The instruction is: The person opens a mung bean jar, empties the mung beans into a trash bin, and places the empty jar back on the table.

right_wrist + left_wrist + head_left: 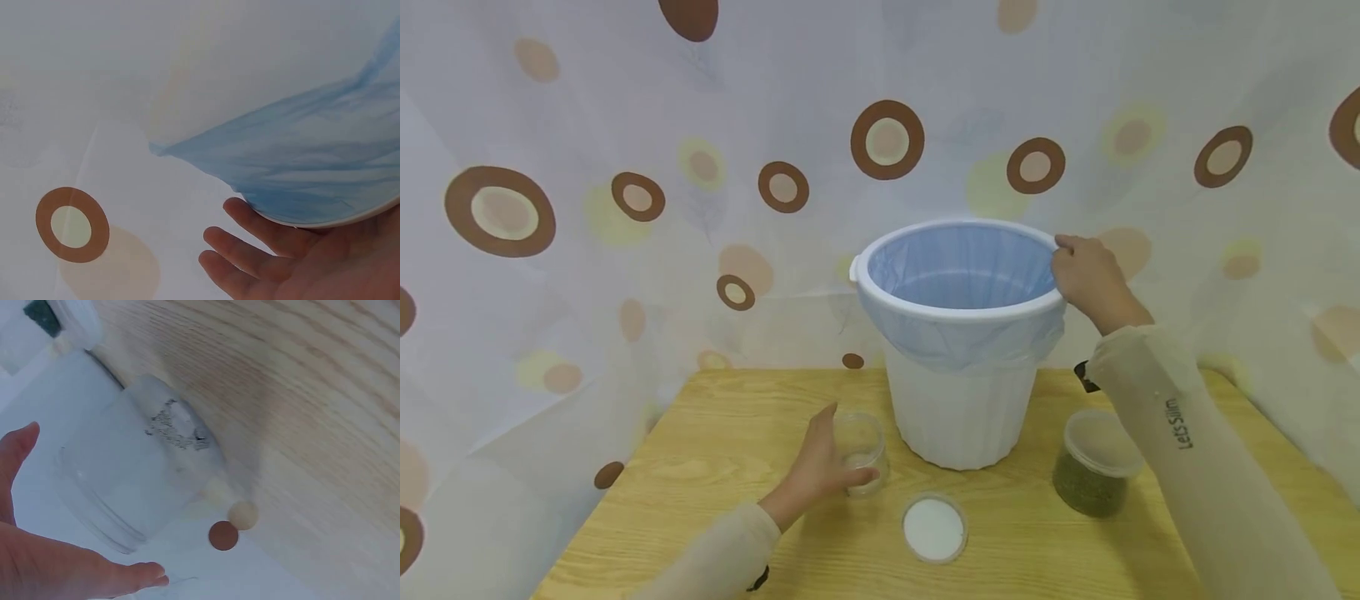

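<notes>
Nearest the head camera, pale sleeves point(1217, 475) cross a wooden table point(730, 417) bearing a clear jar point(867, 446), a bin point(962, 408) with a blue bag point(925, 337), a tub point(1092, 479) of something green and a white disc point(933, 529); spotted sheeting point(820, 75) hangs behind. Left wrist view: the left hand point(59, 565), thumb and fingers apart, is partly around the jar. Right wrist view: the right hand point(306, 259) touches the bin's rim, fingers loose.

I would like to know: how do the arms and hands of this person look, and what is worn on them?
The left hand and right hand wear no gloves. The left sleeve and right sleeve are pale beige. The right one has dark lettering, apparently "LetsSlim". Something black, perhaps a strap, shows by each cuff.
</notes>
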A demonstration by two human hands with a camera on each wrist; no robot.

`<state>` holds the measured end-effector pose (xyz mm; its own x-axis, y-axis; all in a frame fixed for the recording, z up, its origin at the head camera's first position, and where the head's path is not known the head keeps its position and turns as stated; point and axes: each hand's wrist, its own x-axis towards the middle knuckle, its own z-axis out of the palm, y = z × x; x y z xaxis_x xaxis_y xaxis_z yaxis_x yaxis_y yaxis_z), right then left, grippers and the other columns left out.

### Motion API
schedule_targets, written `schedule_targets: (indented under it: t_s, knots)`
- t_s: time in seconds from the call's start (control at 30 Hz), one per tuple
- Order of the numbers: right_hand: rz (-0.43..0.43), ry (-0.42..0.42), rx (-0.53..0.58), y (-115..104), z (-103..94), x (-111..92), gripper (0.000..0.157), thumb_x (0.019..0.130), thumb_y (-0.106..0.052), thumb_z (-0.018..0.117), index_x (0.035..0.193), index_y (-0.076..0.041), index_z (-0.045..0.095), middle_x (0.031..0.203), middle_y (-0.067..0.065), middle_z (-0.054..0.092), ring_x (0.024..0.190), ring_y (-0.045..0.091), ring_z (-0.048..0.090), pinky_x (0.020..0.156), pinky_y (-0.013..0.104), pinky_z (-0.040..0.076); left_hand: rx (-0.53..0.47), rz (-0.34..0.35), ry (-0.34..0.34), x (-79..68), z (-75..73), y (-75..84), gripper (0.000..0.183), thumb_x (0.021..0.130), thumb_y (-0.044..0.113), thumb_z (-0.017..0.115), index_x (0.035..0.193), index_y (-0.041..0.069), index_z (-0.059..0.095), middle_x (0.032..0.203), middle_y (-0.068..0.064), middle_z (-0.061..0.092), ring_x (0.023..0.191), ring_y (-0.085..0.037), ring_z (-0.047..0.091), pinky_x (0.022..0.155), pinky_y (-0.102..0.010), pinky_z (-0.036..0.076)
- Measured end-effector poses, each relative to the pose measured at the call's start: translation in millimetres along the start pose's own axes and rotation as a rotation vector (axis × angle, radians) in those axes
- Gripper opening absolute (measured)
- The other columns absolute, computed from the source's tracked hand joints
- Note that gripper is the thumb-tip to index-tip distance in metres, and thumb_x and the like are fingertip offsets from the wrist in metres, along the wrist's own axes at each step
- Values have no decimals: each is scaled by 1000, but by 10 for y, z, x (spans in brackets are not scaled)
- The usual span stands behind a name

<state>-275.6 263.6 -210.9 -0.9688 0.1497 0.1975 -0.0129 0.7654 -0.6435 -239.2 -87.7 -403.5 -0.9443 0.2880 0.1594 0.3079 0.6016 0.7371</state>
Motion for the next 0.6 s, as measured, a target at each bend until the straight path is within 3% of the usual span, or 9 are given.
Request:
schedule_targets:
  t_s: [0.07,0.13,0.17,0.23,0.53,0.6]
  knots:
    - [9,23,25,5,20,-14,58,99,-25,15,150,2,23,135,35,40,90,39,47,74,45,40,-2,37,13,-18,26,36,109,67,19,87,145,-11,18,147,-36,22,136,-51,22,107,-61,25]
    - [25,49,57,7,38,-23,58,99,-25,15,150,1,23,143,33,35,110,43,48,87,49,42,-5,54,11,-35,59,83,109,67,20,87,146,-9,18,150,-34,19,138,-51,16,106,-63,23]
    - [36,60,72,8,45,-29,58,100,-26,15,150,1,22,149,31,28,124,45,40,97,52,38,-5,57,5,-42,77,108,109,67,21,86,147,-7,17,151,-32,18,140,-50,14,107,-64,22]
    - [57,89,105,7,59,-36,58,100,-27,16,150,0,23,152,27,24,137,44,28,107,56,29,1,66,-10,-63,110,170,109,68,22,86,148,-5,17,153,-30,17,141,-49,10,106,-65,21]
    - [36,174,185,37,87,-84,58,102,-32,21,146,3,32,146,28,35,132,44,36,103,57,35,8,164,-101,-213,258,406,106,73,25,84,147,-6,15,151,-32,18,140,-50,12,106,-63,23]
    - [25,185,191,52,92,-110,60,102,-35,19,145,4,35,143,29,39,124,44,45,97,54,41,-10,176,-131,-249,298,451,105,75,25,83,148,-6,15,150,-32,19,139,-50,16,107,-61,25]
